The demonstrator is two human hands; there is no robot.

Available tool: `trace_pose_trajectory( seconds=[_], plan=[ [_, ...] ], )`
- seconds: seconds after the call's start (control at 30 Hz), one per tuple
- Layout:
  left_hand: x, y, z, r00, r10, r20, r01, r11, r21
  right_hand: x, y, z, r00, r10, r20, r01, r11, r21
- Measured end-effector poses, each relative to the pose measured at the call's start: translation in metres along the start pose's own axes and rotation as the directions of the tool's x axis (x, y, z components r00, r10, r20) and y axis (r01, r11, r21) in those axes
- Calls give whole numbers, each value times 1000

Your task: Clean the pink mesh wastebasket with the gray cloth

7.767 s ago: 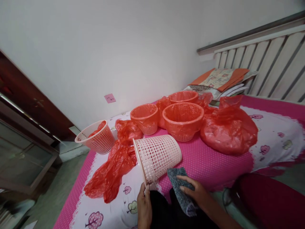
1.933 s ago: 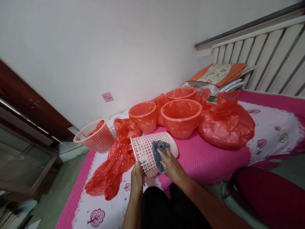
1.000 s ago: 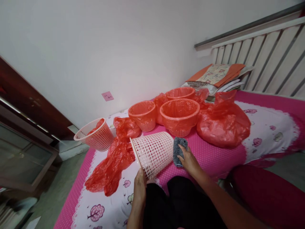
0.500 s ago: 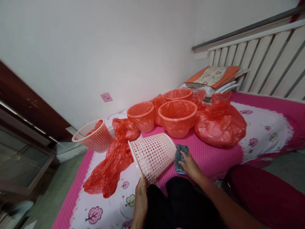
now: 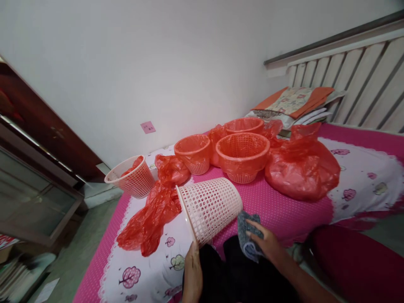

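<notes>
A pale pink perforated plastic basket (image 5: 210, 206) lies on its side on the bed, its open end toward the left. My left hand (image 5: 193, 269) grips the basket's rim at the near lower edge. In my right hand (image 5: 265, 240) is a grey-blue cloth (image 5: 248, 231), folded and held close to the basket's base. The fingers of that hand are bent over the cloth. Just left of the basket's mouth a crumpled red plastic bag (image 5: 151, 223) is spread over the sheet.
Behind stand several baskets lined with red bags, among them a front one (image 5: 242, 158) and a left one (image 5: 192, 151). Another pink basket (image 5: 139, 181) leans at the far left. A full red bag (image 5: 303, 172) sits right, near folded cushions (image 5: 296, 101). A dark red stool (image 5: 353, 265) is at lower right.
My right hand has drawn the cloth down toward my lap, and the cloth's lower end now hangs folded. My left hand still holds the basket's rim. The view has shifted slightly left.
</notes>
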State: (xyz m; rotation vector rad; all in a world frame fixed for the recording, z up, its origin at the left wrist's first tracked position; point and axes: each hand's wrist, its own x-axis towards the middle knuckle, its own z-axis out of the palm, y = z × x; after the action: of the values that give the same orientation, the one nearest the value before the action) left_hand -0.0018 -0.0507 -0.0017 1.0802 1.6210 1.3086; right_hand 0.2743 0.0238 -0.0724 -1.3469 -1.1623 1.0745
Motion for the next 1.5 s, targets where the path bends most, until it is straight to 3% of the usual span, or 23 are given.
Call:
trace_pose_trajectory(
  seconds=[0.17,0.33,0.47,0.67,0.73,0.9,1.0,1.1,1.17,1.23,1.33,1.43,1.5],
  plan=[
    [-4,-23,3,996,-32,-81,32,999,9,-48,4,33,978,20,208,-23,1000,11],
    [-3,-19,12,997,-10,-80,12,1000,25,-67,9,61,943,-115,313,129,991,-24],
    [-5,-16,26,996,0,-84,3,1000,31,-63,5,63,931,-132,341,154,987,-38],
    [1,-22,55,995,-44,-88,50,997,63,-56,9,59,945,-102,311,95,995,39],
    [6,-17,64,996,-69,-48,72,995,63,-53,13,59,951,-76,300,58,996,70],
    [4,-2,74,976,12,217,-7,1000,-27,-45,17,54,984,29,177,-42,997,70],
    [1,-9,63,986,41,160,-34,998,-44,-42,17,48,992,67,109,-75,995,71],
    [10,-18,36,996,26,-85,-30,999,-45,-42,18,45,994,102,41,-106,990,92],
    [23,-12,12,952,61,-300,-60,998,15,-42,19,46,993,118,22,-119,987,109],
    [41,9,-11,897,166,-410,-135,985,104,-41,21,47,994,109,22,-111,987,112],
    [70,55,-33,822,455,-344,-342,875,342,-41,21,49,995,92,26,-95,990,103],
    [99,95,-36,739,670,-69,-536,648,542,-41,21,48,994,106,26,-108,986,125],
    [117,109,-31,722,682,118,-599,530,601,-41,21,48,993,119,26,-121,980,158]
  ],
)
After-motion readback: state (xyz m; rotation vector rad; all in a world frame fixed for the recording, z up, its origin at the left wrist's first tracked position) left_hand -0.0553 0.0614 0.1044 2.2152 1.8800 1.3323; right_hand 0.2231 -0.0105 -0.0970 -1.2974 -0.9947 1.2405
